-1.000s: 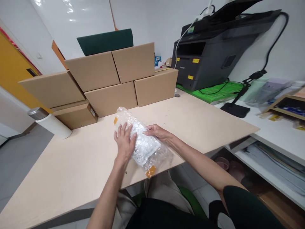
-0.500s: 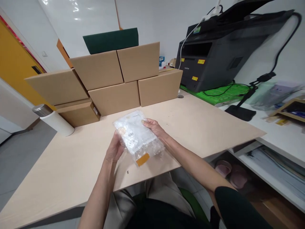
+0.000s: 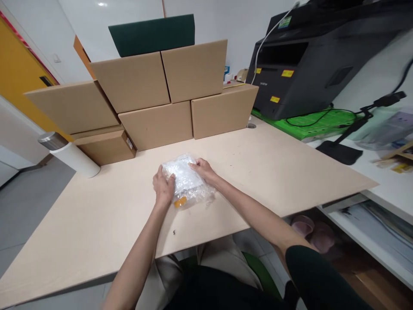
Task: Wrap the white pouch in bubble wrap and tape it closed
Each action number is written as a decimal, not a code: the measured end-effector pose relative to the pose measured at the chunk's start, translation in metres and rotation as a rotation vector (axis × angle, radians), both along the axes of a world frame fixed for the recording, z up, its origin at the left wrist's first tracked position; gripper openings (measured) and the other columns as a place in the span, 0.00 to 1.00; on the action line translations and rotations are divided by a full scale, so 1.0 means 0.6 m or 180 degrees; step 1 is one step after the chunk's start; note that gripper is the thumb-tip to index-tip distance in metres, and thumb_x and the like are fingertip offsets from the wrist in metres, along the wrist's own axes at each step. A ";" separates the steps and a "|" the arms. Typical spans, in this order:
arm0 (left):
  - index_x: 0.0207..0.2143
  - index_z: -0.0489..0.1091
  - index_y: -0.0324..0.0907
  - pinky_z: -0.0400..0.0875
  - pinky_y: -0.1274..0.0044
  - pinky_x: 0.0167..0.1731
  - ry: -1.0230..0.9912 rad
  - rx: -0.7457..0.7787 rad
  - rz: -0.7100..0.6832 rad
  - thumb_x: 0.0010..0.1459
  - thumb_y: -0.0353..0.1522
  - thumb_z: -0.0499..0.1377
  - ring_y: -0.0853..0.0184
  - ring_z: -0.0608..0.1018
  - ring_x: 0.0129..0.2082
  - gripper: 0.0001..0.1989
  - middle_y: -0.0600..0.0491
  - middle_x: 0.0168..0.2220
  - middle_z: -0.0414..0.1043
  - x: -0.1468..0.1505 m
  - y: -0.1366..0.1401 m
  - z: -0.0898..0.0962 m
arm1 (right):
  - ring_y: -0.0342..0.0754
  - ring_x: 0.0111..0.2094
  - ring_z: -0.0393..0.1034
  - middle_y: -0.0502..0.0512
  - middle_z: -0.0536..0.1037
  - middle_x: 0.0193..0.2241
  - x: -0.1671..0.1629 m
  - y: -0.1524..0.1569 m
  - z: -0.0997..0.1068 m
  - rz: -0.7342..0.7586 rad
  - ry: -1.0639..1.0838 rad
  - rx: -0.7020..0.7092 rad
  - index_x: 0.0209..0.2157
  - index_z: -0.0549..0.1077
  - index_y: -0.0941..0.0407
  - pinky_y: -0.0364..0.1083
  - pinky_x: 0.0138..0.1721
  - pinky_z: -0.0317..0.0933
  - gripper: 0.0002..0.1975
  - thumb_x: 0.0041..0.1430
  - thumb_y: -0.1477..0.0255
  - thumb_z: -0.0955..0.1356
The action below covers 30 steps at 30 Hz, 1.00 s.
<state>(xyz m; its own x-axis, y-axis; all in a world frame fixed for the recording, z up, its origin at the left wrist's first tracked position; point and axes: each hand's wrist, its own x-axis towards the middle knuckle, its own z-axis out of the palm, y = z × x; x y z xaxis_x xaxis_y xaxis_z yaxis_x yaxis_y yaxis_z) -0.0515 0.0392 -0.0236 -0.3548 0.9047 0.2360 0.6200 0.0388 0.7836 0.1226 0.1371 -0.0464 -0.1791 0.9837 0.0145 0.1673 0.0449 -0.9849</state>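
A bubble-wrapped packet with a white, flat content and an orange tab at its near corner is between both hands, low over the wooden table. My left hand grips its left edge, thumb on top and fingers around the side. On the far right edge, my right hand pinches it with the thumb on top. Clear wrap hangs loosely at the near right side. Whether the packet rests on the tabletop I cannot tell.
Stacked cardboard boxes line the back, with a dark green box on top. A white bottle stands at the left. To the right are a black printer on a green mat and a black stand.
The packet has been lowered and lies flatter. My left hand has moved up along its left edge, the thumb now on top. The camera view has shifted slightly.
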 end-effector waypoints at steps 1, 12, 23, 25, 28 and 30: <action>0.68 0.52 0.42 0.51 0.49 0.62 0.0392 0.0012 0.0065 0.61 0.42 0.55 0.46 0.55 0.68 0.35 0.35 0.66 0.53 -0.001 0.001 0.001 | 0.45 0.32 0.64 0.48 0.70 0.29 -0.003 0.002 -0.003 -0.0123 -0.0071 0.0030 0.32 0.64 0.54 0.43 0.32 0.58 0.17 0.50 0.56 0.69; 0.71 0.42 0.42 0.40 0.52 0.66 0.1465 -0.1054 -0.0734 0.51 0.59 0.58 0.46 0.42 0.71 0.54 0.37 0.73 0.29 0.006 0.002 0.021 | 0.55 0.53 0.68 0.62 0.74 0.51 0.006 -0.011 -0.001 -0.0082 -0.0468 0.0465 0.53 0.62 0.54 0.55 0.55 0.61 0.24 0.59 0.58 0.67; 0.72 0.30 0.43 0.37 0.48 0.65 0.1397 -0.1139 -0.1360 0.48 0.57 0.62 0.47 0.37 0.72 0.62 0.37 0.73 0.24 -0.045 0.009 0.010 | 0.63 0.68 0.48 0.66 0.49 0.69 0.072 -0.010 0.035 0.1677 -0.0124 -0.0004 0.70 0.41 0.48 0.63 0.65 0.49 0.60 0.44 0.61 0.78; 0.71 0.23 0.42 0.34 0.48 0.65 0.1431 -0.1205 -0.1604 0.44 0.55 0.65 0.47 0.34 0.71 0.68 0.36 0.72 0.23 -0.066 0.009 0.010 | 0.65 0.70 0.38 0.63 0.38 0.72 0.091 -0.007 0.042 0.2067 -0.0353 0.0003 0.71 0.34 0.47 0.65 0.67 0.40 0.69 0.39 0.61 0.80; 0.70 0.20 0.42 0.33 0.48 0.65 0.1469 -0.1252 -0.1875 0.42 0.54 0.68 0.46 0.33 0.71 0.71 0.35 0.72 0.20 -0.091 0.010 0.015 | 0.65 0.71 0.29 0.60 0.30 0.72 0.106 0.001 0.041 0.2342 -0.0692 0.0135 0.71 0.30 0.45 0.65 0.68 0.33 0.72 0.37 0.60 0.81; 0.70 0.21 0.43 0.34 0.49 0.65 0.1494 -0.1241 -0.2062 0.42 0.54 0.68 0.46 0.34 0.71 0.71 0.36 0.72 0.19 -0.101 0.011 0.018 | 0.65 0.71 0.27 0.59 0.29 0.72 0.109 0.007 0.035 0.2446 -0.0814 0.0224 0.71 0.30 0.46 0.64 0.68 0.32 0.72 0.37 0.60 0.81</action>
<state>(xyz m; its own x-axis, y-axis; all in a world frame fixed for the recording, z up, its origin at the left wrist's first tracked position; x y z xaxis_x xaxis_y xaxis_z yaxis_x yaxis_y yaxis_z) -0.1120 0.0456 -0.0127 0.3103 0.9405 -0.1385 0.8668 -0.2201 0.4475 0.1881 0.1412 -0.0253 -0.8101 0.5831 -0.0611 0.2840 0.2991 -0.9110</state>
